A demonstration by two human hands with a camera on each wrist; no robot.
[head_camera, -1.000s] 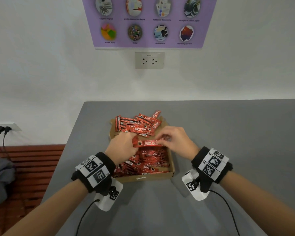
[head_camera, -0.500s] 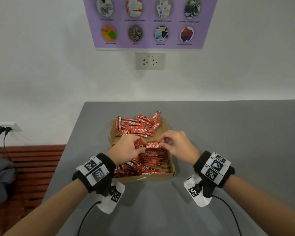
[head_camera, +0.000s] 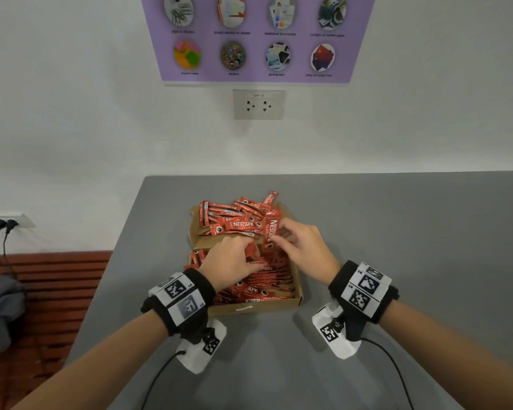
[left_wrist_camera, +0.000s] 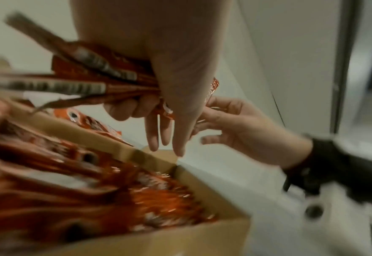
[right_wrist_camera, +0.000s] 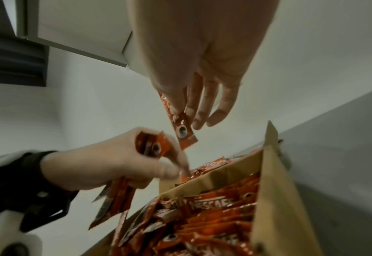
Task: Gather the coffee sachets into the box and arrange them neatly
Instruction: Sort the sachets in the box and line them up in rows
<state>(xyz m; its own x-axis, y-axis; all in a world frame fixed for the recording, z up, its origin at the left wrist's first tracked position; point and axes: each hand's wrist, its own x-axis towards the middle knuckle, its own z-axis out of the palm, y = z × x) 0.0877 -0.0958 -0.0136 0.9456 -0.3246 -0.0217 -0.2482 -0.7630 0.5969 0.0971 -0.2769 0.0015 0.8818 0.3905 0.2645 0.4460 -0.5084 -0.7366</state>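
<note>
From the head view, the right hand (head_camera: 301, 247) now pinches one sachet (head_camera: 271, 232) upright over the box (head_camera: 298, 294), no longer level as a second ago. The left wrist view shows the left hand (left_wrist_camera: 158, 72) gripping a bundle (left_wrist_camera: 88, 81). The right wrist view suggests the single sachet joins it next.

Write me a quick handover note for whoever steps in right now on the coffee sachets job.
Left hand: grips a small bundle of sachets above the box.
Right hand: pinches a single sachet hanging end down.
Done: the near part of the box holds rows of sachets.
Left: a loose pile lies on the far flap; bring it in, add what the hands hold, straighten the rows.
</note>
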